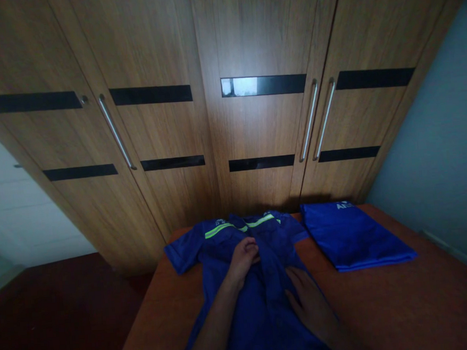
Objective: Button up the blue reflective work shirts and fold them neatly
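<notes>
A dark blue short-sleeved shirt [218, 250] with yellow-green reflective stripes across the chest lies front up on a reddish-brown wooden table [166, 302]. My left hand [245, 259] is at the shirt's front opening, its fingers curled together at the edge of the placket; any cloth between them is too dark to make out. Lower and to the right, my right hand [308, 300] rests on the shirt's front with its fingers apart. The shirt's lower part runs out of view at the bottom.
A folded bright blue item [353, 236] with white lettering lies at the table's back right. Behind the table stands a wooden wardrobe [254, 125] with metal handles. A pale wall [447, 144] is at the right, dark red floor at the left.
</notes>
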### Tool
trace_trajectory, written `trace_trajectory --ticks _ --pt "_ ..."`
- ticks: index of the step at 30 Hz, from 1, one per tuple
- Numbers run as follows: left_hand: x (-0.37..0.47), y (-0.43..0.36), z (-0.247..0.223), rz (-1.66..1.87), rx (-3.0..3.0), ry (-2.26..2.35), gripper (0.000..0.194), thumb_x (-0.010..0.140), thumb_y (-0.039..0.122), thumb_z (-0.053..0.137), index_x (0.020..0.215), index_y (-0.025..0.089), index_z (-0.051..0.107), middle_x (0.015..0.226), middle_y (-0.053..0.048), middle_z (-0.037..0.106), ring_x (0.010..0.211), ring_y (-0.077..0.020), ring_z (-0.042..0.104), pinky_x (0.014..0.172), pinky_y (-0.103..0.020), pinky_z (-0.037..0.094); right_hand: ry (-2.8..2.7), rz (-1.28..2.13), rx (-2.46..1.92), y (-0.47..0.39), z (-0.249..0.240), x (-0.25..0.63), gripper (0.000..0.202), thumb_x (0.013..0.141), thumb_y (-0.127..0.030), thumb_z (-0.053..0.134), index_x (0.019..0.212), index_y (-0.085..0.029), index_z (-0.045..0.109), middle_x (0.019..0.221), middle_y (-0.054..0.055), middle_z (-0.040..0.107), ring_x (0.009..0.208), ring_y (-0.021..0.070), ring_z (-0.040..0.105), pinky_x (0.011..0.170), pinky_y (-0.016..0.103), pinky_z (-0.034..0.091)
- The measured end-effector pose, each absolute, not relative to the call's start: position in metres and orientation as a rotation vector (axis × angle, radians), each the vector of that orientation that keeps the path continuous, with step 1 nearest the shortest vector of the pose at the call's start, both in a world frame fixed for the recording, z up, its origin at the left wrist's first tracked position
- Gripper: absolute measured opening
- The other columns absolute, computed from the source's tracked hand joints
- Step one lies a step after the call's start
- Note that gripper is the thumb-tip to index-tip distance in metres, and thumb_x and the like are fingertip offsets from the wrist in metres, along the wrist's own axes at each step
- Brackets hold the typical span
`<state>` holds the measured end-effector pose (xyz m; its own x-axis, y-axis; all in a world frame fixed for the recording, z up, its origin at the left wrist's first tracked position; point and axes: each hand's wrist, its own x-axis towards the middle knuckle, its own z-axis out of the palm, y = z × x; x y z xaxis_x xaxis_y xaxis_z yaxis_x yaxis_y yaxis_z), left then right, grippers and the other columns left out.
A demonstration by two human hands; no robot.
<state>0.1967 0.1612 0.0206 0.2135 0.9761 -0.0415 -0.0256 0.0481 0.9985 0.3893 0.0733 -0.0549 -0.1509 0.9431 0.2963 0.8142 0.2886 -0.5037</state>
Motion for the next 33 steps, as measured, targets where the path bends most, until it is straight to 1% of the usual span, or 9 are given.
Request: trace_trajectory --ticks 3,5,8,14,16,21,24,27,33 --pt "0.202 0.148 0.006 0.956 1.369 1.111 0.013 0.073 0.029 0.057 0.081 0.018 0.059 0.069 0.000 0.062 0.067 -0.0146 0.060 0.064 -0.025 0.046 -2.052 0.297 -1.644 0.069 -0.040 0.399 0.041 0.089 -0.037 0.043 0.123 -0.018 0.057 0.125 0.011 0.059 0.117 0.0250 0.053 0.102 0.036 0.038" --pt "0.205 0.137 -0.001 0.901 1.472 1.161 0.005 0.070 0.021 0.058 0.073 0.018 0.060 0.066 0.000 0.062 0.066 -0.0156 0.058 0.063 -0.025 0.043 -2.043 0.338 -1.757 0.074 -0.023 0.403 0.039 0.090 -0.043 0.040 0.114 -0.020 0.061 0.113 0.011 0.065 0.105 0.0254 0.060 0.093 0.037 0.043" --pt "0.210 0.121 -0.004 0.843 1.600 1.229 0.007 0.069 0.016 0.057 0.071 0.018 0.063 0.069 0.000 0.063 0.068 -0.0170 0.057 0.066 -0.026 0.040 -2.015 0.419 -1.884 0.093 0.004 0.395 0.040 0.092 -0.047 0.036 0.105 -0.022 0.064 0.096 0.009 0.070 0.090 0.0248 0.065 0.079 0.034 0.047" --pt "0.213 0.107 0.001 0.636 1.960 1.333 0.029 0.075 0.017 0.050 0.099 0.020 0.066 0.096 -0.005 0.070 0.085 -0.0206 0.063 0.075 -0.027 0.042 -1.784 0.546 -1.620 0.158 0.021 0.336 0.032 0.081 -0.039 0.055 0.103 -0.020 0.066 0.110 0.012 0.067 0.108 0.0260 0.058 0.094 0.034 0.038" --pt "0.211 0.105 0.002 0.640 1.992 1.323 0.031 0.076 0.016 0.049 0.102 0.020 0.065 0.101 -0.006 0.070 0.089 -0.0218 0.063 0.077 -0.028 0.043 -1.717 0.620 -1.595 0.177 0.014 0.323 0.028 0.075 -0.034 0.060 0.097 -0.021 0.068 0.103 0.011 0.070 0.103 0.0264 0.060 0.091 0.035 0.040" --pt "0.200 0.104 0.007 0.663 1.975 1.382 0.026 0.078 0.022 0.050 0.098 0.021 0.068 0.091 -0.007 0.072 0.082 -0.0238 0.064 0.072 -0.030 0.043 -1.517 0.825 -1.499 0.197 -0.014 0.334 0.016 0.069 -0.028 0.059 0.075 -0.022 0.072 0.076 0.005 0.072 0.073 0.0228 0.065 0.071 0.033 0.046" --pt "0.198 0.103 0.010 0.713 1.942 1.405 0.028 0.079 0.025 0.052 0.101 0.023 0.068 0.092 -0.006 0.072 0.080 -0.0237 0.064 0.072 -0.030 0.043 -1.360 0.957 -1.372 0.194 -0.028 0.348 0.023 0.070 -0.036 0.058 0.078 -0.022 0.073 0.076 0.003 0.072 0.069 0.0216 0.064 0.064 0.031 0.047" --pt "0.199 0.107 0.016 0.811 1.911 1.377 0.026 0.079 0.021 0.051 0.097 0.024 0.070 0.093 -0.005 0.072 0.083 -0.0224 0.064 0.076 -0.030 0.044 -1.220 1.051 -1.257 0.188 -0.036 0.353 0.033 0.069 -0.045 0.062 0.087 -0.020 0.074 0.081 0.004 0.073 0.074 0.0227 0.064 0.065 0.032 0.047" --pt "0.200 0.151 0.037 0.975 1.997 1.574 0.030 0.084 0.013 0.042 0.099 0.022 0.066 0.103 -0.005 0.070 0.098 -0.0190 0.062 0.090 -0.028 0.043 -1.049 1.195 -1.112 0.179 -0.033 0.352 0.035 0.068 -0.042 0.067 0.094 -0.019 0.072 0.088 0.004 0.072 0.082 0.0230 0.063 0.075 0.033 0.047"
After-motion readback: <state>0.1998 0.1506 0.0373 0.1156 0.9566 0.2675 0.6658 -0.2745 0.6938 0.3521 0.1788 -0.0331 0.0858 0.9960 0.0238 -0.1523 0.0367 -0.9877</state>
